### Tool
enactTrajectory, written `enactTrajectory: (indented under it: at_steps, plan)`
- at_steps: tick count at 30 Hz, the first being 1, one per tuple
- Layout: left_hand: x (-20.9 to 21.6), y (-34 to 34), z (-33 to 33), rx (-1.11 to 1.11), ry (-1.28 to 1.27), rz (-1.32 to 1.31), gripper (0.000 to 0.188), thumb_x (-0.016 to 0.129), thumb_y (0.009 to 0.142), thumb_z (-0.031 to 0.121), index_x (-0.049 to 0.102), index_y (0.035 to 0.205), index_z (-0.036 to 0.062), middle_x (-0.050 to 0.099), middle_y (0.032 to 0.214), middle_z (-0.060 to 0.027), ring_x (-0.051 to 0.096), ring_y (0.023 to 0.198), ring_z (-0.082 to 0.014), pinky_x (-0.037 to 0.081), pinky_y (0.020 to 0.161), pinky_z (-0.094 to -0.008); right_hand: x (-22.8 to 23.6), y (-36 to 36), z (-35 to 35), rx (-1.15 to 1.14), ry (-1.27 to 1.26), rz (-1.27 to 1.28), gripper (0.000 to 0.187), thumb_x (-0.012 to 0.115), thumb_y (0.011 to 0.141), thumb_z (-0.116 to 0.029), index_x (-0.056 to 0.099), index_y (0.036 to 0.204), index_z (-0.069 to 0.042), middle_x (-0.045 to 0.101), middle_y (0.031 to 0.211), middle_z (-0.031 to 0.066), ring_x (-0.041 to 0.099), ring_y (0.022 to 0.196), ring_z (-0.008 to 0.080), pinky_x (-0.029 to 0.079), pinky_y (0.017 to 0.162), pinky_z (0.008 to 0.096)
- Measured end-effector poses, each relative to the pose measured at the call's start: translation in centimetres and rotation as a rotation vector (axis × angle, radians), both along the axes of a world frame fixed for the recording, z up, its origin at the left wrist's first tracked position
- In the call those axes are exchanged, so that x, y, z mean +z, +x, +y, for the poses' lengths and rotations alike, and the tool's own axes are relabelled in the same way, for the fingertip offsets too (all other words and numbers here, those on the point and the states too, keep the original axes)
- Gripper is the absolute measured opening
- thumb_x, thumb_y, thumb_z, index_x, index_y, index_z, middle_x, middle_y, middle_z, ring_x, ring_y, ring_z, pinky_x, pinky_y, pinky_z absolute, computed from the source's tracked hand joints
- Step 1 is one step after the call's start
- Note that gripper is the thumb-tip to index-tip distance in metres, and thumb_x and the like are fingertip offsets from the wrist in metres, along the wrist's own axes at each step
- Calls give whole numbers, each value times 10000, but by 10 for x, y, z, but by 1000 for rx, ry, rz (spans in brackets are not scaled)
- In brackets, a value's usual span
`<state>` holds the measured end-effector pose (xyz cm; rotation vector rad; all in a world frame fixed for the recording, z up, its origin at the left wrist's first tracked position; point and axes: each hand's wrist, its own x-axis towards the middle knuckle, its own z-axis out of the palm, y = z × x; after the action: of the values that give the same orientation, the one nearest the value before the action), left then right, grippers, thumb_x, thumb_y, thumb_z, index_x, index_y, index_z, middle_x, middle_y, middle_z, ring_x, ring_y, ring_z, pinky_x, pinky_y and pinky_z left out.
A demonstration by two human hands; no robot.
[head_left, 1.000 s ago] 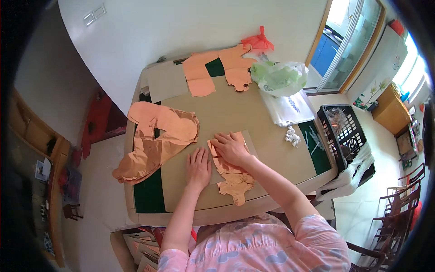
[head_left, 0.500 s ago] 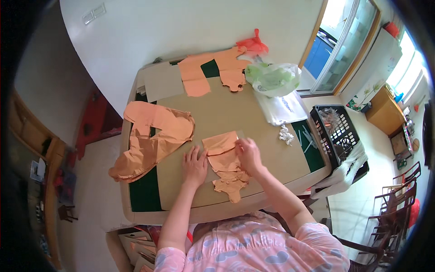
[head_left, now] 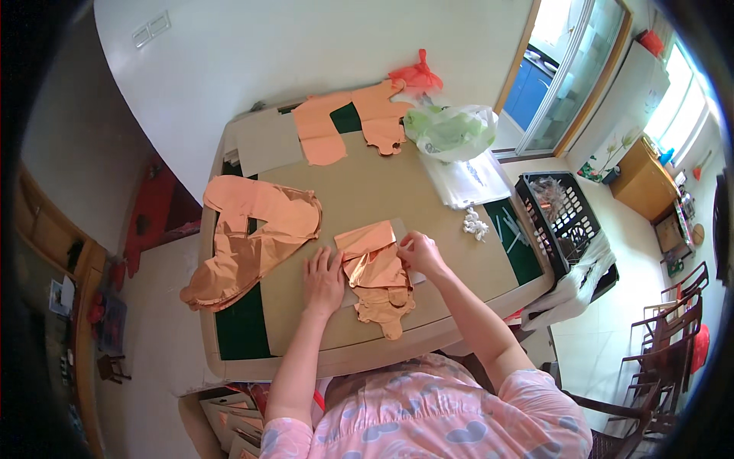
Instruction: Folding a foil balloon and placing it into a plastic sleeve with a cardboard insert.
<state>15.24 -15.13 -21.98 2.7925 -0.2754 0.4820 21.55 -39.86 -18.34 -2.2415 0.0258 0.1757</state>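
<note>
A flat copper-coloured foil balloon (head_left: 375, 268), partly folded over itself, lies before me on a thin grey card (head_left: 398, 228). Its narrow, lobed end points toward the table's near edge. My left hand (head_left: 324, 284) rests flat with fingers stretched, their tips at the balloon's left edge. On the other side, my right hand (head_left: 423, 255) has its fingers curled and pinched at the balloon's right edge; the fingertips are partly hidden. A larger copper foil balloon (head_left: 260, 233) lies spread out, crumpled, to the left. Another flat one (head_left: 378, 111) lies at the far side.
Brown cardboard (head_left: 359, 180) covers much of the table. Grey card sheets (head_left: 267, 144) lie far left. A pale green plastic bag (head_left: 451, 130), clear bags (head_left: 475, 182), a white bundle (head_left: 475, 223) and thin white sticks (head_left: 511, 229) are at right, beside a black crate (head_left: 562, 218).
The balloon's middle part has shifted and creased, and more of the grey card shows beyond its top right corner. Both hands stay at its sides. The whole view has shifted slightly.
</note>
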Motion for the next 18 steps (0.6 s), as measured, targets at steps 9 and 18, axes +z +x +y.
enactTrajectory:
  at_steps: [9, 18]
  plan:
    - [-2, -1, 0, 11, 7, 23, 410, 501, 926, 236, 497, 1327, 151, 439, 1392, -140, 372, 1326, -307, 254, 1107, -528, -1, 2, 2, 21, -140, -13, 239, 668, 801, -244, 687, 863, -15, 690, 852, 174, 667, 864, 325, 525, 782, 403]
    - [-2, 1, 0, 12, 13, 10, 419, 507, 917, 220, 493, 1329, 144, 446, 1382, -139, 380, 1320, -309, 256, 1101, -539, -14, 3, 1, -28, -110, -19, 229, 682, 785, -212, 651, 895, -13, 685, 830, 172, 665, 773, 297, 525, 740, 386]
